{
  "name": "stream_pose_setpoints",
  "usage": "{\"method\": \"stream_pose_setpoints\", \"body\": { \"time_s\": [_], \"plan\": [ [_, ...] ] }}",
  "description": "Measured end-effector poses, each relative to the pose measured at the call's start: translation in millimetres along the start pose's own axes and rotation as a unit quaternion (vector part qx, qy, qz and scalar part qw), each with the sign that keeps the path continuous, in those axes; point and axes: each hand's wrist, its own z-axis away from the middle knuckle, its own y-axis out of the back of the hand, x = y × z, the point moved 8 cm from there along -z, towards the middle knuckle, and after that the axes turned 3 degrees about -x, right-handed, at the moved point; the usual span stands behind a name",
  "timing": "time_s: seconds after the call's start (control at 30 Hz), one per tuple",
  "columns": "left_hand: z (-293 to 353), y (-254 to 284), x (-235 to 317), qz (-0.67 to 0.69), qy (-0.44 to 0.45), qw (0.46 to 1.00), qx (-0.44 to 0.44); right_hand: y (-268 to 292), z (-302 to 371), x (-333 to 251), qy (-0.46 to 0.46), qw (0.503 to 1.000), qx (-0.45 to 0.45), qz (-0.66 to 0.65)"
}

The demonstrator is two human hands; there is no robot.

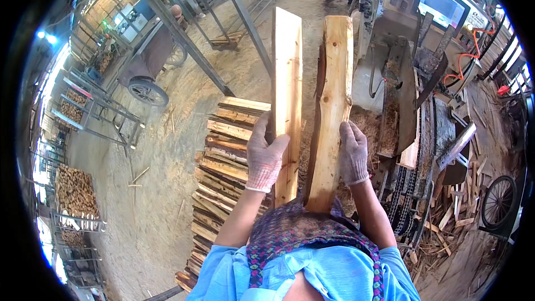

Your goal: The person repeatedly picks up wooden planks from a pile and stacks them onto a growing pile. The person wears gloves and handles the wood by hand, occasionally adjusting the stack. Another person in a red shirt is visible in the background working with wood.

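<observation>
My left hand [266,153], in a knitted work glove, is closed round a long pale wooden board [287,78] that stands up in front of me. A second, wider board [333,100] with dark bark along its left edge is gripped at its right side by my gloved right hand [354,151]. Both boards run side by side with a narrow gap between them. The lower end of the right one rests against my patterned apron [304,234]. Beneath my left forearm lies a long row of sawn boards [228,161], set close together.
At right stands a machine with a screen [442,3], a metal chute and drive chains [400,195]. Wood scraps [454,217] litter the floor beside it. A wheeled cart [150,58] and a steel post [184,39] are at the upper left; stacked wood [76,192] fills racks at far left.
</observation>
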Motion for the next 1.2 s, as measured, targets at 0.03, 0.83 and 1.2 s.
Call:
{"method": "stream_pose_setpoints", "body": {
  "time_s": [0.03, 0.83, 1.2],
  "plan": [
    [-3.1, -3.4, -4.3, 0.021, 0.008, 1.0, -0.021, 1.0, -0.3, -0.8, 0.005, 1.0, 0.002, -0.01],
    [10.1, -72.6, -1.4, 0.161, 0.031, 0.982, -0.095, -6.8, -2.1, -39.8, 0.15, 0.969, 0.016, 0.196],
    [38.4, -123.0, 51.6, -0.041, -0.146, 0.943, -0.298, 54.6, 45.7, -128.5, 0.149, 0.983, 0.095, -0.039]
  ]
}}
